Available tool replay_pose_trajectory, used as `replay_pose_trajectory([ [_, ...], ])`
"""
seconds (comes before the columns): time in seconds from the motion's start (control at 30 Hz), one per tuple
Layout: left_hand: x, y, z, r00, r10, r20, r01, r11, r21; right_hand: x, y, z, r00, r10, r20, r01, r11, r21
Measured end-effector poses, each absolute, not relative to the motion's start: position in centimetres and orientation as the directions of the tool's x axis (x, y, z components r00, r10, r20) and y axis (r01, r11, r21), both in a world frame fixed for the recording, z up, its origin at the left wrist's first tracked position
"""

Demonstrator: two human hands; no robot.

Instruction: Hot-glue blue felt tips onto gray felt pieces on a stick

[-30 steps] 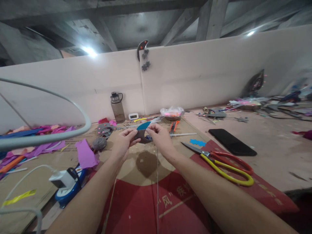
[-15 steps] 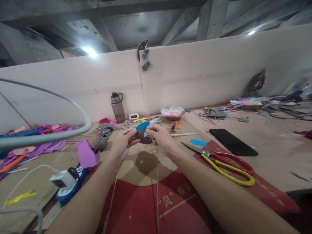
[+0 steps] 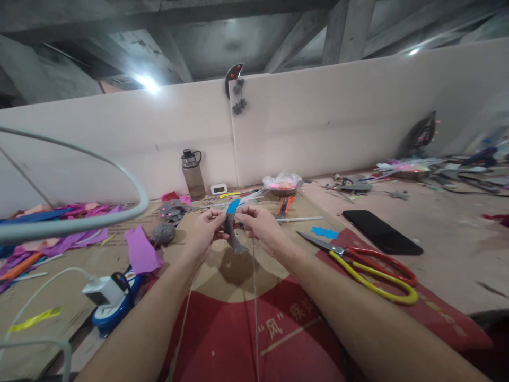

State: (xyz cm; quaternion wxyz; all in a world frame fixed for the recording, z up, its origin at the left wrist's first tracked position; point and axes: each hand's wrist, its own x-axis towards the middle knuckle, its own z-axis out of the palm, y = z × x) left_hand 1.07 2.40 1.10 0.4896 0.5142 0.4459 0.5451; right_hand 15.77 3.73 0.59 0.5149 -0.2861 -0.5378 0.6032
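Two hands are brought together over the middle of the worktable, and a curved gray strip [image 3: 234, 240] with a blue piece [image 3: 233, 206] at its top is held up between them. Its left edge is pinched between the thumb and fingers of the left hand [image 3: 211, 227]; its upper right edge is pinched by the right hand [image 3: 260, 225]. Whether the blue piece is fastened to the gray cannot be told. Below, a shadow is cast on the cardboard [image 3: 207, 286], whose nearer part is printed red. To the right, red-and-yellow-handled scissors [image 3: 340, 251] are laid beside a blue scalloped cutout [image 3: 325, 232], with a black phone [image 3: 380, 232] placed beyond. To the left, a gray yarn ball [image 3: 163, 233] and a purple sheet [image 3: 141, 249] are seen. Farther back, a bottle [image 3: 193, 179] and a small white digital display [image 3: 218, 189] are stood near the pale partition [image 3: 318, 116], over whose top a dark crescent ornament [image 3: 230, 82] is hung.
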Motion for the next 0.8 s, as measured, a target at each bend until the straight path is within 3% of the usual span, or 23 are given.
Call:
replay_pose_trajectory([
  [0.4,1.75,1.69,0.97,0.201,0.954,0.223,0.055,-0.238,0.97,15.53,4.02,0.17,-0.27,0.938,0.216,-0.262,0.144,-0.954],
  [0.67,1.81,2.03,0.96,0.126,0.967,0.22,0.093,-0.233,0.968,15.39,4.07,0.01,-0.24,0.891,0.386,-0.074,0.38,-0.922],
  [0.8,1.59,2.02,1.12,0.185,0.94,0.286,0.179,-0.319,0.931,15.49,4.26,-0.28,-0.214,0.859,0.464,0.028,0.48,-0.877],
])
